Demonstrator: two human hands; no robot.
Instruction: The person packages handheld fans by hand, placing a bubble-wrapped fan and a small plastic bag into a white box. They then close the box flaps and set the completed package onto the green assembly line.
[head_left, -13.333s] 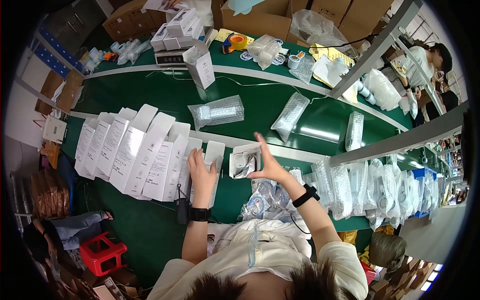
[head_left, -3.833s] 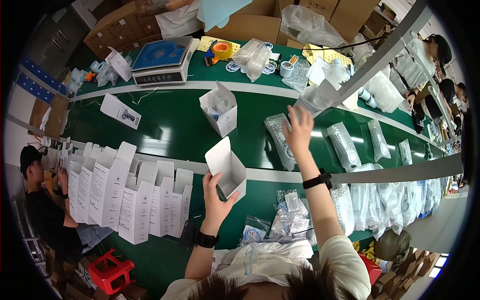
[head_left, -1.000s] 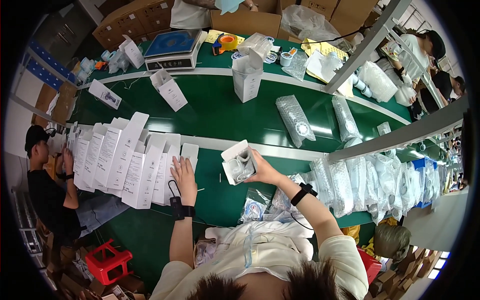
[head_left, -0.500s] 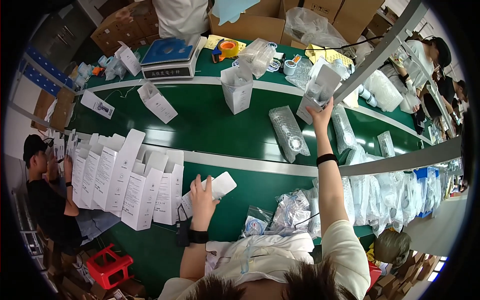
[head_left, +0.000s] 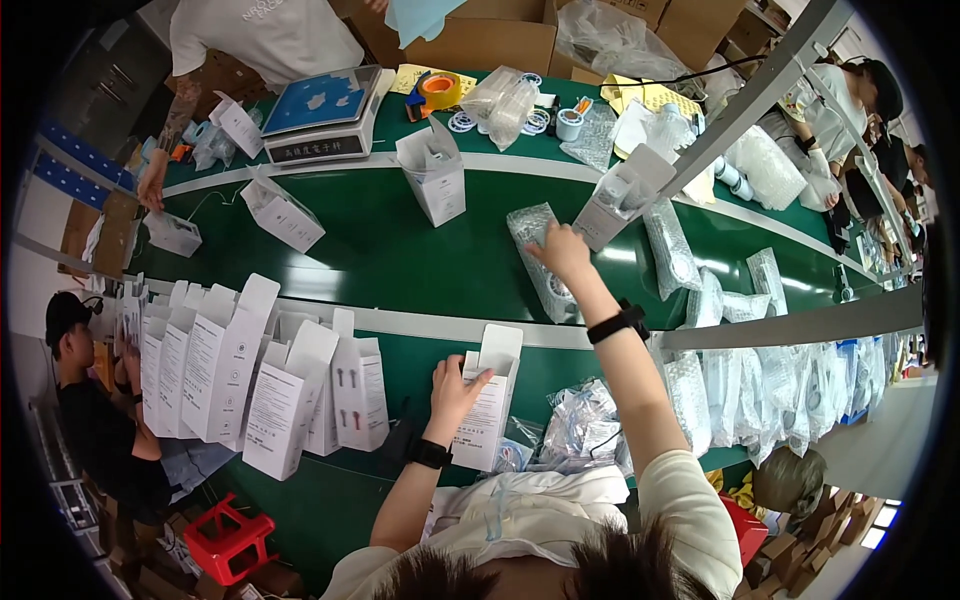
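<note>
Your left hand (head_left: pixel 457 402) grasps a white box (head_left: pixel 489 425) with a raised flap, fingers clenched at its upper part, over the near table (head_left: pixel 416 350). Your right hand (head_left: pixel 566 254) is at a bubble-wrapped packet (head_left: pixel 541 281) beyond the metal rail (head_left: pixel 400 322); whether those fingers grip it cannot be told.
</note>
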